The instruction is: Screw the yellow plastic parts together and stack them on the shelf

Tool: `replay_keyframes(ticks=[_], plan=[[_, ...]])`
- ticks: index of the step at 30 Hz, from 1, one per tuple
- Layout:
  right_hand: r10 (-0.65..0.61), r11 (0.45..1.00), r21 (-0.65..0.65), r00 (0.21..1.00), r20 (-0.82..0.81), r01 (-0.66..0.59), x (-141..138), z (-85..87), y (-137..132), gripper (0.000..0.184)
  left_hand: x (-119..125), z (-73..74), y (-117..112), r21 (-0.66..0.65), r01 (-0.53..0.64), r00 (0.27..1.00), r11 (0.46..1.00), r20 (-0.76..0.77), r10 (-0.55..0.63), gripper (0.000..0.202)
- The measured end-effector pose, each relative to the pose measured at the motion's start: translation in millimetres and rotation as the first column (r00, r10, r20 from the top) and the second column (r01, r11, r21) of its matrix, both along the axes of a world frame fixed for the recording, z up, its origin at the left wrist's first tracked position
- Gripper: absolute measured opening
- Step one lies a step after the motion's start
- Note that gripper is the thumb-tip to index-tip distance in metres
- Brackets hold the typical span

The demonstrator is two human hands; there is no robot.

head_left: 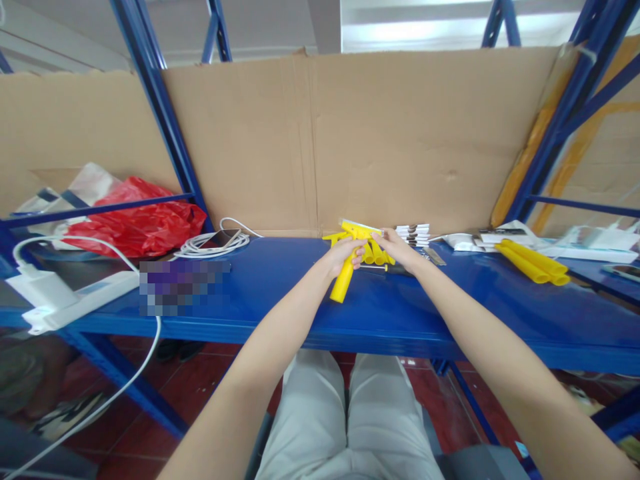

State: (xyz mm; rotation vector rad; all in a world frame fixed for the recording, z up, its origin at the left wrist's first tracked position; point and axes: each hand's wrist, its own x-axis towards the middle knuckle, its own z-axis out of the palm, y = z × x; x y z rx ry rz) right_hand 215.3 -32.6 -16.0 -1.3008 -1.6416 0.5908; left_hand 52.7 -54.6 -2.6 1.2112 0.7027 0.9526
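A yellow scraper (342, 283) with a wide head and a pale strip along its top edge is held above the blue shelf. My left hand (345, 257) is wrapped round its handle just below the head, and the handle's lower end points down toward me. My right hand (391, 244) pinches the right end of the head; its fingertips are partly hidden. Behind and between my hands lie several more yellow parts (379, 255), partly covered. A screwdriver (397, 270) with a dark handle lies just under my right hand.
White small packs (413, 235) are stacked behind my right hand. Yellow tubes (533, 261) lie further right. On the left are a white power strip (100, 297), a coiled white cable (213, 245) and a red plastic bag (143, 217). Cardboard (400, 133) walls the back.
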Motion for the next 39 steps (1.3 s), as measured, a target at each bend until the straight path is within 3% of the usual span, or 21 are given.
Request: replay_keyframes(ticks=[4, 7, 9, 11, 15, 18, 21, 24, 26, 29, 31, 33, 36, 39], plan=[[-0.068, 0.997, 0.055, 0.945, 0.319, 0.054, 16.4, 7.9, 1.8, 0.055, 2.0, 2.3, -0.7, -0.042, -0.084, 0.995, 0.996, 0.057, 0.087, 0.021], [-0.01, 0.997, -0.048, 0.752, 0.659, 0.055, 39.8, 21.4, -6.4, 0.06, 1.5, 1.4, 2.3, -0.077, -0.183, 0.982, 0.98, 0.034, 0.186, 0.024], [0.054, 0.983, -0.153, 0.642, 0.765, 0.1, 54.8, 28.5, -13.5, 0.061, 0.2, 0.1, 5.0, -0.107, -0.249, 0.968, 0.963, 0.004, 0.251, 0.023], [0.118, 0.956, -0.252, 0.585, 0.803, 0.153, 65.9, 32.0, -18.8, 0.058, -1.0, -1.0, 7.0, -0.133, -0.289, 0.957, 0.948, -0.03, 0.287, 0.023], [0.215, 0.911, -0.377, 0.589, 0.779, 0.165, 75.8, 31.4, -21.2, 0.04, -2.5, -3.4, 9.1, -0.162, -0.31, 0.949, 0.937, -0.107, 0.295, 0.023], [0.21, 0.935, -0.345, 0.649, 0.731, 0.085, 79.3, 31.9, -21.2, 0.035, -3.2, -6.3, 12.0, -0.173, -0.317, 0.943, 0.933, -0.159, 0.291, 0.019], [0.135, 0.972, -0.236, 0.787, 0.602, 0.014, 82.5, 36.9, -26.7, 0.04, -4.7, -8.7, 16.0, -0.196, -0.298, 0.947, 0.934, -0.18, 0.265, 0.015], [0.125, 0.973, -0.227, 0.92, 0.372, -0.04, 82.4, 43.5, -37.3, 0.048, -7.0, -8.2, 18.0, -0.22, -0.283, 0.956, 0.934, -0.139, 0.257, 0.015], [0.122, 0.97, -0.235, 0.967, 0.223, -0.068, 79.2, 46.2, -43.2, 0.048, -8.5, -6.2, 17.7, -0.22, -0.277, 0.96, 0.935, -0.101, 0.261, 0.017], [0.071, 0.988, -0.138, 0.997, -0.027, -0.074, 71.1, 45.6, -44.9, 0.045, -9.5, -2.6, 15.9, -0.198, -0.288, 0.958, 0.937, -0.071, 0.279, 0.018], [0.043, 0.998, -0.043, 0.971, -0.234, -0.055, 66.1, 43.8, -41.5, 0.047, -9.2, -1.8, 15.3, -0.182, -0.3, 0.954, 0.936, -0.072, 0.292, 0.018], [0.028, 0.999, 0.035, 0.896, -0.442, -0.014, 63.1, 43.0, -36.9, 0.05, -8.1, -3.3, 16.0, -0.176, -0.303, 0.952, 0.937, -0.091, 0.291, 0.018], [-0.017, 0.988, 0.102, 0.725, -0.689, 0.12, 63.1, 45.9, -32.2, 0.051, -5.9, -9.4, 20.0, -0.19, -0.289, 0.954, 0.938, -0.131, 0.268, 0.015], [-0.113, 0.943, 0.085, 0.547, -0.829, 0.323, 65.9, 52.1, -33.4, 0.045, -4.1, -16.9, 26.8, -0.217, -0.316, 0.947, 0.924, -0.131, 0.293, 0.012]])
